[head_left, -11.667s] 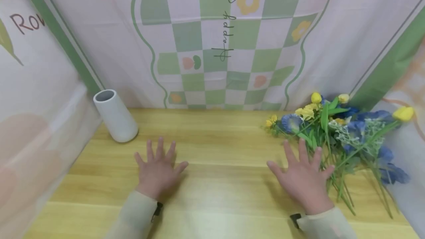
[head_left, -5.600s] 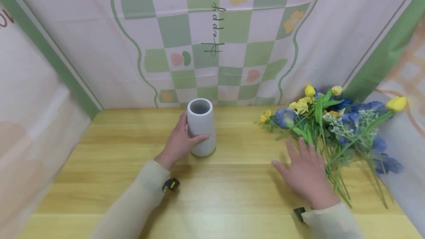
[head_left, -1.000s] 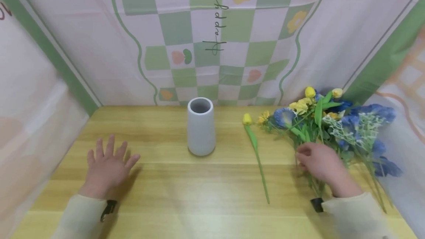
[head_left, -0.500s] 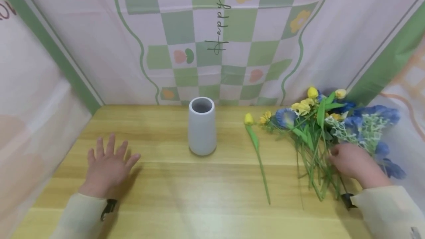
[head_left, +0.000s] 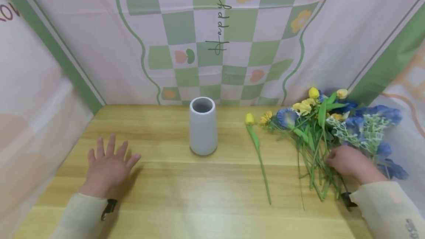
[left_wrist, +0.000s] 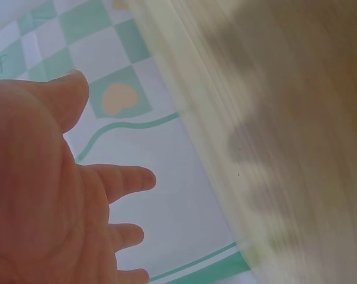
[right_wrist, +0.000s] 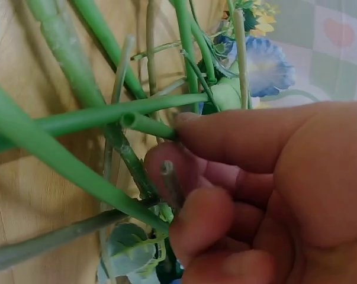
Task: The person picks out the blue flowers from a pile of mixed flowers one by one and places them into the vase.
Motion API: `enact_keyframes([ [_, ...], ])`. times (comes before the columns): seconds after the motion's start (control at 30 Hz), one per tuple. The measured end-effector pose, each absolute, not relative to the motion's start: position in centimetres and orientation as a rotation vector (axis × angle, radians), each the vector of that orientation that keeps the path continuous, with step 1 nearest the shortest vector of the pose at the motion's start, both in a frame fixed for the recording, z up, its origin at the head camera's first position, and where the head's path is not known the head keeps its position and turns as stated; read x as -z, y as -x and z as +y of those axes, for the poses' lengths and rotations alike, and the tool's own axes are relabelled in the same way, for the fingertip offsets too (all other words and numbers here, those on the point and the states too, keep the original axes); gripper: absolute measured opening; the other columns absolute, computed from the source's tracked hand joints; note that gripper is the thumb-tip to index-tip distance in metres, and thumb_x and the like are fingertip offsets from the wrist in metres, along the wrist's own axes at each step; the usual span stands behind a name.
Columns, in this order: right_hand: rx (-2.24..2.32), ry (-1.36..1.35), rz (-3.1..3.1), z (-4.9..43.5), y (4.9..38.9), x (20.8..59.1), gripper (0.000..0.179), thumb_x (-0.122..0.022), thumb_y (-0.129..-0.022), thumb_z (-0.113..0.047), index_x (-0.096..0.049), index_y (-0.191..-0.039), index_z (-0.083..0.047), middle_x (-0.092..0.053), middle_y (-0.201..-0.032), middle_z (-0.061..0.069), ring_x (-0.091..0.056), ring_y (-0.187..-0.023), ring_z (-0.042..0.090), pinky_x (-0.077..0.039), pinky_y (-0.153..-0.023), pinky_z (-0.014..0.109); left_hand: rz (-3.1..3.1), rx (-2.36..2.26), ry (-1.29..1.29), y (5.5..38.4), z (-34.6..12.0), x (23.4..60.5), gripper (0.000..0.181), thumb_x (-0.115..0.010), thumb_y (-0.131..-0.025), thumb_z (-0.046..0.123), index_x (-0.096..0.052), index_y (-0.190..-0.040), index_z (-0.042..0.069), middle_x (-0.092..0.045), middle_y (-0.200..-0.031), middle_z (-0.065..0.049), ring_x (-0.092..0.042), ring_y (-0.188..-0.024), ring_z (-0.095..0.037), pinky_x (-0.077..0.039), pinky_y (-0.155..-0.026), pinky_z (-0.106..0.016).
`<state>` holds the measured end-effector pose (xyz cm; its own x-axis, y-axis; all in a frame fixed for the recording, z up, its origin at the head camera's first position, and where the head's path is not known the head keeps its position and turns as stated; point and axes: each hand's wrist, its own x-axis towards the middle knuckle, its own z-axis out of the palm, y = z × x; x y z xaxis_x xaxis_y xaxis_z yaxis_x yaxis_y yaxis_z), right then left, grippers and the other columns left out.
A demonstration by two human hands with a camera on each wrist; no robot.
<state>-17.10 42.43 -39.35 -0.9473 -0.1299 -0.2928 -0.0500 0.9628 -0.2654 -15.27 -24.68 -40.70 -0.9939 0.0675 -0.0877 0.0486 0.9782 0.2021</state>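
My left hand is spread with fingers apart at the left, and its shadow falls on the wooden table. Among the flower stems at the right, my right hand has curled fingers. In the right wrist view, thumb and fingers pinch a cut green flower stem; its bloom cannot be told. A thin brownish stem also shows between the fingers. Artificial flowers lie in a heap, with a blue flower, yellow tulip and white sprigs. One yellow tulip lies apart, left of the heap.
A white vase stands upright at the table's middle, its round mouth facing up. Behind the table hangs a green-and-white checked cloth. Pale cloth also hangs at the left side. Several stems cross each other near my right hand.
The vase came from the left to the middle earlier, and my left hand left it. One tulip now lies apart. Over the last second my right hand shifted right among the stems.
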Motion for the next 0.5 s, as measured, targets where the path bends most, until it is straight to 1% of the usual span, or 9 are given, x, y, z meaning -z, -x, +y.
enact_keyframes([
  [0.1, 0.415, 0.127, 2.805, 42.6, 16.9, 39.6, 0.029, -0.056, -0.098, -0.018, -0.056, -0.07, -0.01, -0.053, -0.066, 0.002, -0.049, -0.06, 0.02, -0.045, -0.057, 0.04, 3.034, -0.311, -0.086, 15.2, -24.7, 40.7, 0.092, -0.018, -0.098, 0.071, -0.03, -0.153, -0.003, 0.008, -0.158, -0.033, 0.019, -0.136, -0.059, 0.016, -0.103, -0.072],
  [0.17, 0.46, 0.112, 2.808, 42.5, 16.6, 39.6, 0.034, -0.056, -0.098, -0.019, -0.05, -0.065, -0.013, -0.046, -0.061, 0.0, -0.043, -0.055, 0.019, -0.041, -0.055, 0.036, 3.036, -0.309, -0.085, 15.2, -24.7, 40.7, 0.092, -0.019, -0.099, 0.07, -0.03, -0.153, -0.003, 0.008, -0.158, -0.033, 0.02, -0.136, -0.059, 0.016, -0.103, -0.072],
  [0.3, 0.566, 0.068, 2.799, 42.3, 16.2, 39.0, 0.035, -0.054, -0.099, -0.021, -0.05, -0.065, -0.012, -0.046, -0.061, 0.001, -0.042, -0.054, 0.019, -0.039, -0.052, 0.035, 3.042, -0.297, -0.087, 15.1, -24.8, 41.0, 0.089, -0.021, -0.1, 0.068, -0.031, -0.152, -0.003, 0.007, -0.158, -0.034, 0.018, -0.136, -0.061, 0.014, -0.103, -0.073],
  [0.37, 0.607, 0.044, 2.796, 42.1, 16.0, 38.6, 0.035, -0.054, -0.1, -0.022, -0.052, -0.068, -0.011, -0.047, -0.064, 0.001, -0.043, -0.057, 0.019, -0.039, -0.053, 0.035, 3.044, -0.285, -0.09, 15.1, -24.9, 41.1, 0.088, -0.023, -0.1, 0.067, -0.032, -0.152, -0.003, 0.005, -0.157, -0.034, 0.016, -0.136, -0.062, 0.013, -0.103, -0.074],
  [0.5, 0.631, 0.047, 2.836, 41.3, 15.7, 37.7, 0.035, -0.053, -0.101, -0.023, -0.049, -0.069, -0.011, -0.045, -0.064, 0.001, -0.041, -0.057, 0.019, -0.038, -0.054, 0.035, 3.047, -0.277, -0.09, 15.0, -24.9, 41.1, 0.087, -0.025, -0.101, 0.066, -0.032, -0.152, -0.003, 0.003, -0.157, -0.035, 0.013, -0.136, -0.063, 0.01, -0.103, -0.074],
])
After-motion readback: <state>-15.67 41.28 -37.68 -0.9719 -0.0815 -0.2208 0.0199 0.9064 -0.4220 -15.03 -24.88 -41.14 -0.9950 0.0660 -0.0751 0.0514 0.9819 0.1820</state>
